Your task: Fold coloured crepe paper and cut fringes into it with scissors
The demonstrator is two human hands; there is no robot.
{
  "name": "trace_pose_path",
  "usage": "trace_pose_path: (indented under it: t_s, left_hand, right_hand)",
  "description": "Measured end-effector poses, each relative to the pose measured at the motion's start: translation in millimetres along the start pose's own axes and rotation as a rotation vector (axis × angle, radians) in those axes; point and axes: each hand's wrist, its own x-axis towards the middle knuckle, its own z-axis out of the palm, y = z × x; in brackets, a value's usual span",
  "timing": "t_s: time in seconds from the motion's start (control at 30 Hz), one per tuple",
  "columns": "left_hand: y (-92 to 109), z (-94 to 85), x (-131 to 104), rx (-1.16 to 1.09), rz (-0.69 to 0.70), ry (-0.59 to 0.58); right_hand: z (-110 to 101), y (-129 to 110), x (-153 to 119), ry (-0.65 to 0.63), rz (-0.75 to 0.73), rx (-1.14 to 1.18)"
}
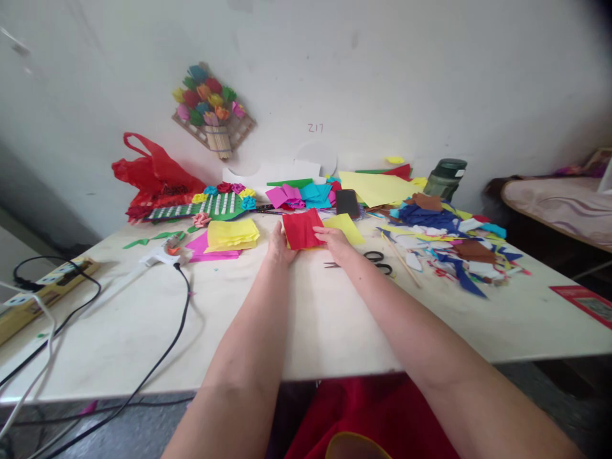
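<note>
Hands: left hand (281, 245) holds the red sheet (301, 229) by its left edge, fingers bent under the lower corner; right hand (335, 243) has the right edge between thumb and fingers; both are narrow, closed round thin paper
Red sheet: in front of the phone (347, 204) and a little to its left, spread nearly flat between the hands; some yellow shows beneath its lower edge, in how many layers I cannot tell; uneven pulling could tear or stretch it, and a loosened thumb might let the layers slip apart
Yellow sheet (351, 228): just in front of the phone, close by the right hand; a sweep of those fingers could crease or drag it
Scissors (382, 265): nearer the person than the phone, partly hidden by the right forearm (382, 290); if that arm drops or slides, they could be knocked aside or nick the skin
Yellow stack (233, 235): left of the phone, lying over pink sheets (197, 245); its loose layers would probably shift if brushed
Wooden stick (400, 258): to the phone's right and nearer the person; a nudge from the elbow may roll it
Paper scraps (428, 217): right of the phone, heaped untidily; small pieces could get lost among them
</note>
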Motion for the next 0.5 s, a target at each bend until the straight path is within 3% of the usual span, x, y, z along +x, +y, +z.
trace_pose_path:
  t_s: [0.5]
  left_hand:
    - [-1.0, 4.0, -2.4, 0.009, 0.014, 0.003]
  right_hand:
    - [1.7, 4.4, 3.9, -0.026, 0.006, 0.027]
